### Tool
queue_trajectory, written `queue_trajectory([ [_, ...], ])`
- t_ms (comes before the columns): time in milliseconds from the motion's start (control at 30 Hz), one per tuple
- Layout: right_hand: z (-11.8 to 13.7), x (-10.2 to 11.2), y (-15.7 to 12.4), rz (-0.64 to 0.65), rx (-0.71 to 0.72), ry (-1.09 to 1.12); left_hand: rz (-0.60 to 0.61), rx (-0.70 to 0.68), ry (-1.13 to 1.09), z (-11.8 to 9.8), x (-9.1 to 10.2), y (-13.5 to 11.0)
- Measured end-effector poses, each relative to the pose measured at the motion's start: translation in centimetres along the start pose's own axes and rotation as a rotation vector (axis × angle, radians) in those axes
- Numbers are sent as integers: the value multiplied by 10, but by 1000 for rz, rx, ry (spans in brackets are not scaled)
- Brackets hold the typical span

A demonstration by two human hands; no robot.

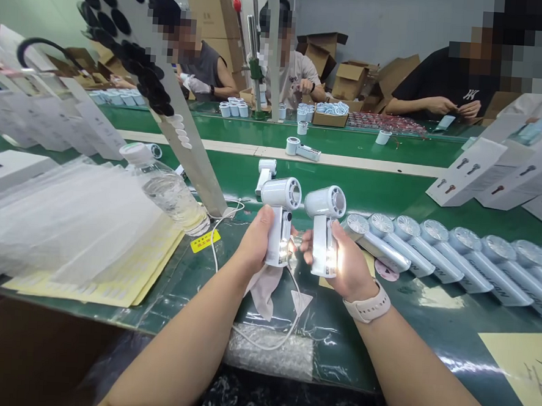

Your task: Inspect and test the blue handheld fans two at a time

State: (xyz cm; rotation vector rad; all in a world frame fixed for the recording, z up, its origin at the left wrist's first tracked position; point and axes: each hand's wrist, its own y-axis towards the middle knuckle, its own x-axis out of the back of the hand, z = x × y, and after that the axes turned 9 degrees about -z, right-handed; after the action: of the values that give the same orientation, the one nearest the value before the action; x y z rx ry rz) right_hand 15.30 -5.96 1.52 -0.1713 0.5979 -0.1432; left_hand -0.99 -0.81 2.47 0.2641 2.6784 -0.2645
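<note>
My left hand (256, 242) is wrapped round the handle of a white handheld fan (279, 193), held upright above the bench. In my right hand (352, 266) is a second handheld fan (323, 202) of the same kind, side by side with the first and a small gap apart. Both fan heads point to the right, and light glares off the lower handles. Just behind the left fan, another handheld fan (267, 166) shows in part. Below my hands, a white cable (216, 255) loops over a pale cloth (265, 291) on the bench.
Several bagged fans (434, 231) lie in a row at right. A plastic bottle (162, 187), clear bags (77, 215) and yellow sticker sheets (147, 275) lie left, by a slanted post (195, 161). White boxes (470, 172) stand at right; co-workers sit across the conveyor (373, 191).
</note>
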Motion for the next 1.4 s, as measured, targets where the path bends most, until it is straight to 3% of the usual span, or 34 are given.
queue_trajectory([
  [267, 7, -9, -5, 7, 68, 65, 171, -15, -55, -5, -1, -6],
  [433, 12, -9, -6, -64, 98, 67, 160, -54, -53, -3, 1, -5],
  [567, 15, -7, -7, -110, 31, 101, 214, 22, -75, -3, 2, -6],
  [667, 15, -8, -9, -86, -4, 73, 244, 88, -96, -2, 2, -6],
  [833, 13, -11, -10, -55, 3, 115, 195, 65, -150, 2, -1, -3],
  [1067, 17, -13, -12, -27, 107, 200, 176, 100, -56, 1, 0, -3],
  [1400, 21, 4, -6, -64, 271, 57, 368, 45, -5, -7, 3, -9],
])
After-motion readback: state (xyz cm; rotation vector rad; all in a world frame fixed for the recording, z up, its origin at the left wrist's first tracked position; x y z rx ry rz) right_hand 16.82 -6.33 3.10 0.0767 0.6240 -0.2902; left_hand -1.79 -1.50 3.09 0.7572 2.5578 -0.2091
